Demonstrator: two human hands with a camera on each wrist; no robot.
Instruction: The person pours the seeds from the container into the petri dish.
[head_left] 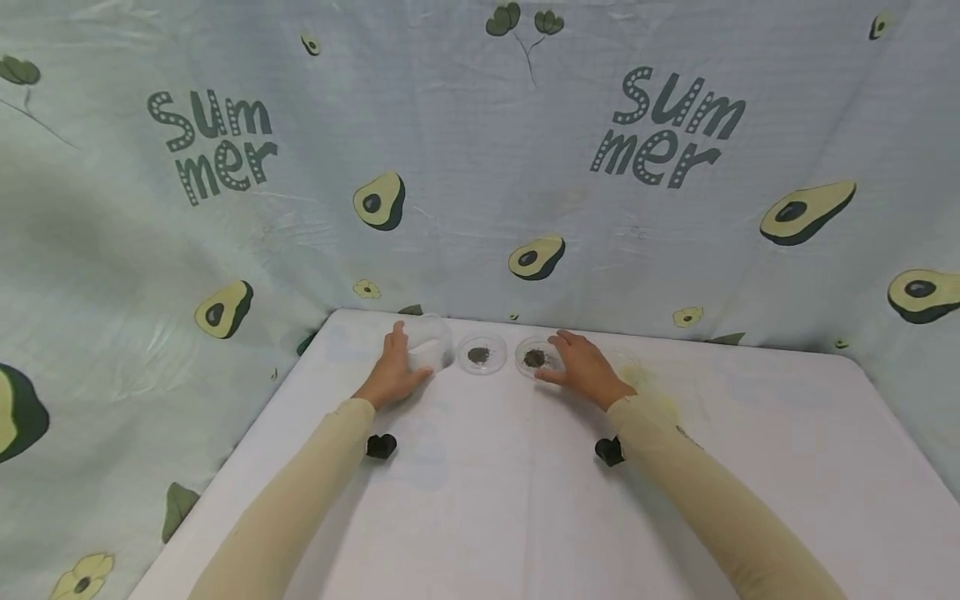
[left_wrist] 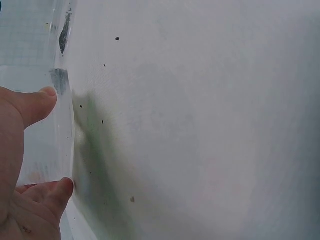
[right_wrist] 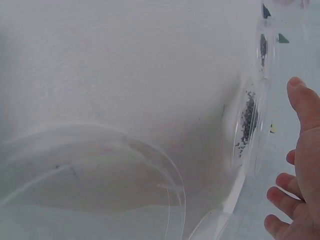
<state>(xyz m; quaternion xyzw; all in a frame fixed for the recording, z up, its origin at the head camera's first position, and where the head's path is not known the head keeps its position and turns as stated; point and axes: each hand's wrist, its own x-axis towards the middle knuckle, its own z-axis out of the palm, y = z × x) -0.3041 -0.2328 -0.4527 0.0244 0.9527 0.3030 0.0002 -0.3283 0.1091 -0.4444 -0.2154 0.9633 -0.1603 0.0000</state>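
Observation:
My left hand [head_left: 393, 371] spreads its thumb and fingers beside a clear container [head_left: 432, 354] with something white in it. In the left wrist view, its straight thumb [left_wrist: 40, 106] overlaps the see-through wall. A round clear dish [head_left: 482, 369] holding a small heap of dark granules stands between the hands. My right hand [head_left: 581, 367] spreads around a second such dish [head_left: 522, 363], fingertips at its far rim and thumb at the near one. The right wrist view has these fingers extended and slightly bent, close by the dish of granules [right_wrist: 248, 120].
A large clear curved rim [right_wrist: 165, 165] fills the lower left of the right wrist view. Pale yellow shapes [head_left: 651, 385] lie right of the right hand. Dark specks [left_wrist: 117, 38] dot the white tabletop [head_left: 480, 500]. A printed cloth [head_left: 450, 125] hangs behind.

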